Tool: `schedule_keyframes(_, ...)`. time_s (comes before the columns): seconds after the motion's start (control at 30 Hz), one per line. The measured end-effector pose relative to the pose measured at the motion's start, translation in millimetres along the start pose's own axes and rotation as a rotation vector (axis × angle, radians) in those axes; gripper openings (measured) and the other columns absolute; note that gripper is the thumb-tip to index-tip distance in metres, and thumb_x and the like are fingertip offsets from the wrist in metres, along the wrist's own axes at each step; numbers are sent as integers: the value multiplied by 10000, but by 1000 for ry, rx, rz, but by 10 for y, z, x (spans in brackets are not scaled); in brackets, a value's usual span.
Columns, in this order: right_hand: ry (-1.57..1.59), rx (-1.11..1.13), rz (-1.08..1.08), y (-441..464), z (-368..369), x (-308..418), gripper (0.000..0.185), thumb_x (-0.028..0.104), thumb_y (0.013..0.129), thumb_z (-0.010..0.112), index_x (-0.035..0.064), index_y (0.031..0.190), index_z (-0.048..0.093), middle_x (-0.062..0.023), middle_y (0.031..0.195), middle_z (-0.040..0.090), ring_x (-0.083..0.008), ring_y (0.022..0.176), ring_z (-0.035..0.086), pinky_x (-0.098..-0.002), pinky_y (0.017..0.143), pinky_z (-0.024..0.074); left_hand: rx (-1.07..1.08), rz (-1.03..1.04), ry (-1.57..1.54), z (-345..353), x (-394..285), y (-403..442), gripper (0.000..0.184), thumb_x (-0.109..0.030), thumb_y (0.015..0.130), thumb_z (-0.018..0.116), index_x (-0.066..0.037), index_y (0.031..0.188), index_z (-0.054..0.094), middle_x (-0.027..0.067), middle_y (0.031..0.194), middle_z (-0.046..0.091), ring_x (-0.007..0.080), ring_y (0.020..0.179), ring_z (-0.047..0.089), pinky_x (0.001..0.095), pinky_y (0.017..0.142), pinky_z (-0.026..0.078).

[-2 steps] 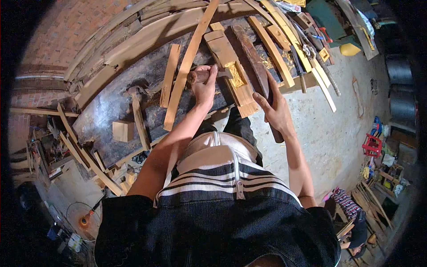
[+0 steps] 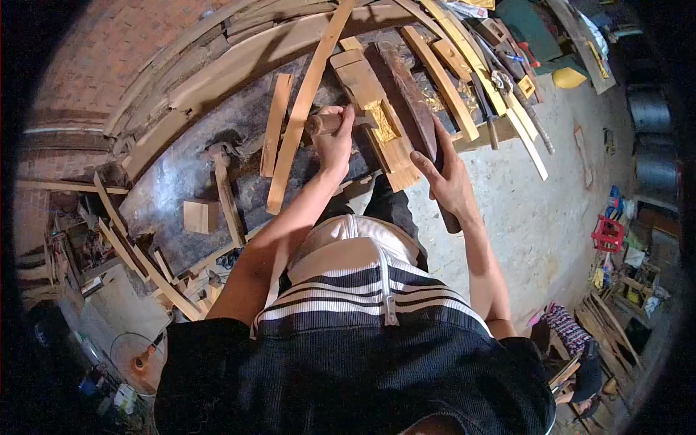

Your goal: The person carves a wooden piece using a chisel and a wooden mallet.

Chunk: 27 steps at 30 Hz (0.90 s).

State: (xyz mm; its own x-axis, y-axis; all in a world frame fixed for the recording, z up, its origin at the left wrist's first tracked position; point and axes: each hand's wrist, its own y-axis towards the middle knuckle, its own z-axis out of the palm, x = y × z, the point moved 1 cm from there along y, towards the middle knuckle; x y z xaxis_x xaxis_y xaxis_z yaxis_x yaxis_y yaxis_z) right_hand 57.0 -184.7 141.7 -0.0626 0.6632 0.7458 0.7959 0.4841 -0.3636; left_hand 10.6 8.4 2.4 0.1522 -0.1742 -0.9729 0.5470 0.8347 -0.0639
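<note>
My left hand [image 2: 334, 143] is closed round a chisel by its brown wooden handle [image 2: 319, 124]. The blade lies sideways, pointing right at the edge of a pale timber block [image 2: 402, 163]; I cannot tell whether it touches. A rectangular recess [image 2: 382, 121] full of bright wood shavings is cut into the block's upper face. My right hand [image 2: 453, 174] grips a long, dark, club-like wooden mallet [image 2: 409, 98] near its narrower handle end. The mallet slants alongside the block's right side, and its head points away from me.
Loose wooden strips [image 2: 308, 101] lie on the dark bench [image 2: 170, 206], left of the block. A hammer-like tool [image 2: 226, 185] and a small wood cube [image 2: 200, 216] are further left. More strips and tools [image 2: 493, 90] lie right. At lower right, a person [image 2: 580, 370] is near stacked wood.
</note>
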Motion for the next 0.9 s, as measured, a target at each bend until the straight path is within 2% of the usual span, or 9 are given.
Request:
schedule_keyframes(0.1, 12, -30, -69, -47, 94, -59, 807, 497, 913, 647, 170, 1550, 273, -237, 1186, 662, -274, 755, 700, -369, 604, 540, -130, 36, 87, -49, 38, 54, 193, -181, 883, 765, -77, 848, 606, -24, 826, 582, 77, 786, 535, 270, 712, 447)
schedule_keyframes(0.33, 36, -12, -46, 12, 80, -27, 800, 481, 911, 654, 168, 1547, 283, -244, 1215, 647, -292, 808, 701, -379, 610, 551, 134, 234, 321, 33, -326, -46, 223, -200, 854, 784, -56, 784, 629, -13, 684, 621, 72, 631, 568, 254, 599, 460)
schedule_keyframes(0.5, 279, 64, -40, -13, -45, 399, 800, 380, 909, 697, 156, 1551, 277, -233, 1348, 573, -312, 1145, 632, -403, 925, 522, 408, 63, 153, 22, -175, -24, 266, -205, 812, 805, -28, 790, 607, 25, 680, 584, 90, 644, 554, 283, 627, 483)
schedule_keyframes(0.57, 247, -64, -348, 22, -63, 585, 803, 329, 899, 719, 91, 1536, 292, -242, 1375, 547, -309, 1185, 613, -430, 976, 503, 705, 198, 190, 41, -412, 43, 265, -211, 812, 798, -27, 790, 608, 43, 685, 583, 103, 645, 552, 288, 628, 482)
schedule_keyframes(0.7, 96, -170, -763, -34, -133, 925, 790, 320, 881, 725, 89, 1518, 319, -275, 1398, 516, -377, 1180, 614, -440, 978, 517, 711, 375, 211, 62, -230, 105, 244, -214, 845, 761, -14, 789, 632, 99, 691, 618, 207, 631, 623, 336, 634, 513)
schedule_keyframes(0.73, 32, -92, -732, -79, -145, 959, 783, 292, 886, 722, -35, 1480, 332, -249, 1393, 514, -350, 1280, 524, -467, 1075, 407, 670, 473, 270, 68, -214, 130, 229, -211, 850, 755, -15, 836, 638, 107, 738, 637, 232, 695, 646, 354, 672, 521)
schedule_keyframes(0.8, -300, 92, -510, 61, -78, 808, 775, 310, 871, 734, 51, 1495, 354, -270, 1300, 591, -340, 1197, 608, -419, 980, 490, 635, 748, 505, 58, 0, 244, 262, -196, 848, 752, -27, 1006, 629, 132, 948, 679, 265, 922, 670, 392, 812, 518)
schedule_keyframes(0.83, -537, 226, -281, 114, -63, 777, 766, 297, 868, 738, 86, 1501, 362, -273, 1253, 622, -335, 1162, 637, -404, 948, 512, 792, 521, 611, 24, -43, 274, 328, -203, 867, 726, -36, 1117, 596, 138, 1078, 662, 257, 1042, 638, 402, 884, 491)
schedule_keyframes(0.9, -506, 230, -322, 195, -79, 699, 776, 279, 867, 740, 140, 1520, 344, -282, 1196, 644, -322, 1079, 680, -383, 884, 543, 577, 550, 317, -32, -174, 238, 240, -200, 867, 718, -24, 1006, 631, 132, 944, 684, 233, 897, 665, 382, 812, 514)
